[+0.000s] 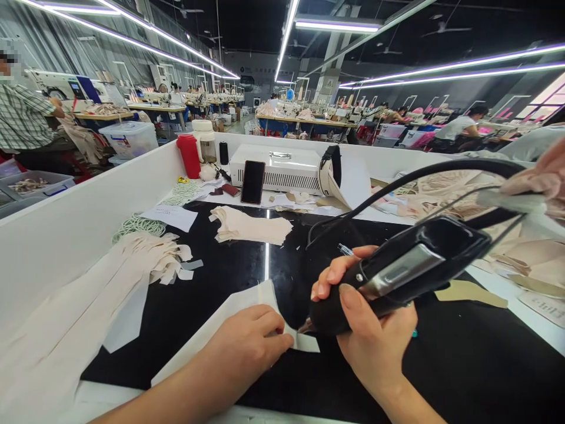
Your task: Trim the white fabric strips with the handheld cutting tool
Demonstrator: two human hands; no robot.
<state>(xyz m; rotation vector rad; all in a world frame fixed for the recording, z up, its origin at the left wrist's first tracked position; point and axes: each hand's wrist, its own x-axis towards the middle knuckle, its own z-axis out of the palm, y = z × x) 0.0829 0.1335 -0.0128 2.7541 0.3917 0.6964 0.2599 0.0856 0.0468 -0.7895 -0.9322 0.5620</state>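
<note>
My left hand (247, 344) presses down on a cream fabric piece (203, 335), its fingers bent and drawn together near the piece's right end. In my right hand (375, 335) is a black corded hand tool (404, 262) with a silver panel. My fingers wrap round its body. The tool's pointed metal tip (305, 325) comes down at the fabric's edge, just right of my left fingertips; whether it touches cannot be made out. Beyond the hands, a small stack of cream cut pieces (253, 226) lies on the black work surface (185, 312).
Long cream strips (83, 294) pile up at left beside green cord (140, 225). A white vented box (278, 168), a phone (253, 182) and a red container (188, 156) stand at the back. At the right edge, another blurred hand (541, 176) is by the black cable (424, 176).
</note>
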